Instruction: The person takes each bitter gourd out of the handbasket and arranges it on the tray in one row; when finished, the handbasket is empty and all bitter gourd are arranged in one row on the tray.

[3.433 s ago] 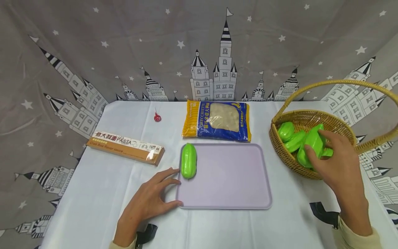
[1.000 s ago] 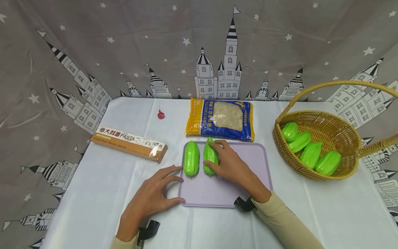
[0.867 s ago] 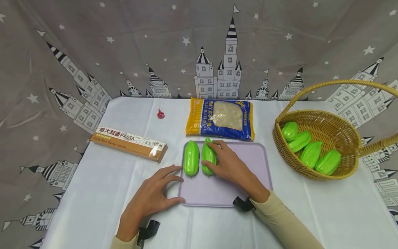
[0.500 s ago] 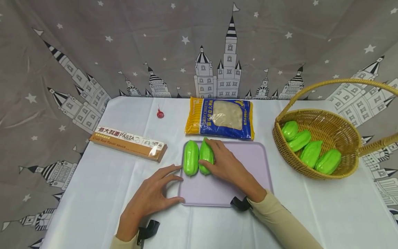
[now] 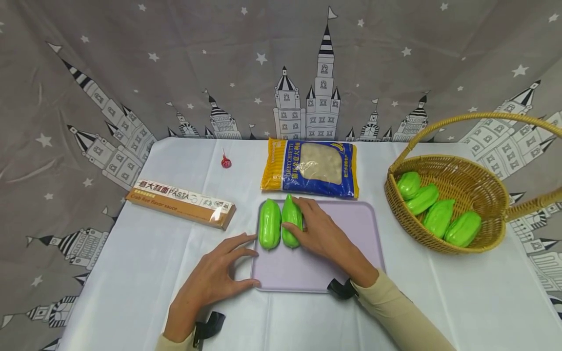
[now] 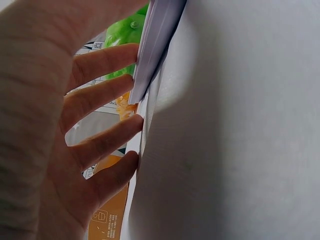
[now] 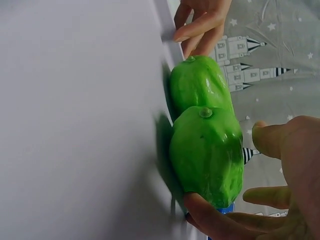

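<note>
On the lilac tray [image 5: 333, 273], two green papaya-like fruits lie upright side by side near its left edge: the left fruit [image 5: 270, 224] and the right fruit [image 5: 291, 219]. My right hand [image 5: 322, 231] is over the right fruit; in the right wrist view a fingertip touches the right fruit [image 7: 207, 155], while the thumb stands a little off its surface. My left hand [image 5: 212, 278] rests with spread fingers against the tray's left edge. In the left wrist view, fingertips of the left hand [image 6: 95, 115] meet the tray rim [image 6: 152, 45].
A wicker basket [image 5: 487, 195] with several green fruits [image 5: 439, 217] stands at the right, its handle arching high. Behind the tray lies a blue and yellow pasta bag [image 5: 309, 168]. A long pasta box [image 5: 180, 204] and a small red lollipop [image 5: 226, 162] are at the left.
My right hand has brought a green fruit from the basket to the tray and slid it left beside the other fruit. Its hold has loosened. My left hand has stayed at the tray edge.
</note>
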Motion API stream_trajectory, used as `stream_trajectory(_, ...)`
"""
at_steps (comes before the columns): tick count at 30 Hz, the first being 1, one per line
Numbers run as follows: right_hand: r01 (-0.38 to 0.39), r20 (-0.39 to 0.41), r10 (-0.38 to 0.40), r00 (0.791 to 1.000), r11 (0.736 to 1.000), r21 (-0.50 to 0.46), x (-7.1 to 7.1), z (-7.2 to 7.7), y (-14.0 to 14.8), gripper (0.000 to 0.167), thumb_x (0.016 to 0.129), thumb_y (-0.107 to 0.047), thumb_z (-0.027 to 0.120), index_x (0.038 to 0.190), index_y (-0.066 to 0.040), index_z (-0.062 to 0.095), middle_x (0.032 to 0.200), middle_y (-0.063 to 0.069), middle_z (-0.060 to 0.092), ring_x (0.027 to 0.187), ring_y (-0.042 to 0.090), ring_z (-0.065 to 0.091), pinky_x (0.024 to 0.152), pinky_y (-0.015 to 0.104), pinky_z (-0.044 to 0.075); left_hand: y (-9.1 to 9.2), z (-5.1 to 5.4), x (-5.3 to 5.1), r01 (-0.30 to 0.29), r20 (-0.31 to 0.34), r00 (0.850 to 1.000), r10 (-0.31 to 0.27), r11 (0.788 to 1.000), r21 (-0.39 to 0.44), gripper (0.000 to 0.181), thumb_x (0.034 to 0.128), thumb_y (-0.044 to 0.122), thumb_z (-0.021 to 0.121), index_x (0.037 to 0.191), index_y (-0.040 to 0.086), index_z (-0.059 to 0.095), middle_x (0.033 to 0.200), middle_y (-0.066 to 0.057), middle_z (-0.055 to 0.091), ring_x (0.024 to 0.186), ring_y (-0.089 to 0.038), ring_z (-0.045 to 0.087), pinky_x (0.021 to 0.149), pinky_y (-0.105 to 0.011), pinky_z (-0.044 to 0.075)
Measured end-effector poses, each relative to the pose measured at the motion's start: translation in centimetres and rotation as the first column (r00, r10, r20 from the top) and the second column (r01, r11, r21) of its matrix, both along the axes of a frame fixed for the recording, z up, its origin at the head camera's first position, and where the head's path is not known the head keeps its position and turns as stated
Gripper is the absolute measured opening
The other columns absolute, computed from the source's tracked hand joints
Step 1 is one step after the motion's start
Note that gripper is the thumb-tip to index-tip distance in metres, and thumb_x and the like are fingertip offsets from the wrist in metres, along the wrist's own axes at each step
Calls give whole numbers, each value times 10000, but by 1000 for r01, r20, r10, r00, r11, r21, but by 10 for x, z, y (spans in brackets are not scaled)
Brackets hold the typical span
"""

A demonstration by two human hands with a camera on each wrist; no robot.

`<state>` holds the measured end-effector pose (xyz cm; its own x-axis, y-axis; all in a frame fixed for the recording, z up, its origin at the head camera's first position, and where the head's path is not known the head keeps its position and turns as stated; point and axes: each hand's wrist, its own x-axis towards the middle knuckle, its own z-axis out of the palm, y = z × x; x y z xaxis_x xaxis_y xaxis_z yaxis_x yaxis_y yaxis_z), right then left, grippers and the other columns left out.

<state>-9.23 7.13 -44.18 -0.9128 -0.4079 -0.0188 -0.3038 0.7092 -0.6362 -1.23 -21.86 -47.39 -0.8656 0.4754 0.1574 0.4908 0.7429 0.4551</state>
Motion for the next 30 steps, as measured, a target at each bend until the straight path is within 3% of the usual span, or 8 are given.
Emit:
stream_trajectory(4, 19, 3, -20, 1000, 1000, 6, 1, 1, 5, 718, 1049, -421, 701, 1622, -77, 436, 1596, 192, 501, 1323, 353, 619, 1128, 536, 542, 0, 0, 0, -3, 5, 1000, 3, 1000, 0, 620, 734, 579, 954, 1233, 255, 782, 1578, 21, 584, 1468, -271, 543, 1184, -476, 501)
stream_trajectory(10, 65, -21, -66, 998, 998, -24, 4, 5, 21, 667, 1042, -369, 728, 1593, -89, 475, 1544, 160, 540, 1058, 260, 690, 893, 436, 636, 0, 0, 0, -7, 7, 1000, 7, 1000, 1, 616, 729, 576, 959, 1225, 257, 783, 1577, 25, 585, 1469, -268, 542, 1186, -475, 498)
stream_trajectory(22, 107, -135, -124, 983, 986, -130, 5, 13, 58, 512, 1027, -225, 758, 1467, -27, 587, 1423, 166, 619, 1187, 312, 718, 879, 395, 676, 1, 0, 0, -7, -3, 1000, 7, 1000, -4, 617, 726, 574, 960, 1224, 256, 782, 1574, 14, 589, 1464, -272, 548, 1181, -473, 503)
stream_trajectory(30, 136, -261, -182, 948, 974, -183, 7, 23, 80, 432, 991, -136, 792, 1380, -9, 655, 1321, 153, 671, 1116, 292, 739, 822, 382, 686, 1, 0, 1, -10, -4, 1000, 10, 1000, 1, 620, 722, 572, 963, 1221, 251, 785, 1570, 19, 592, 1459, -266, 552, 1176, -467, 508)
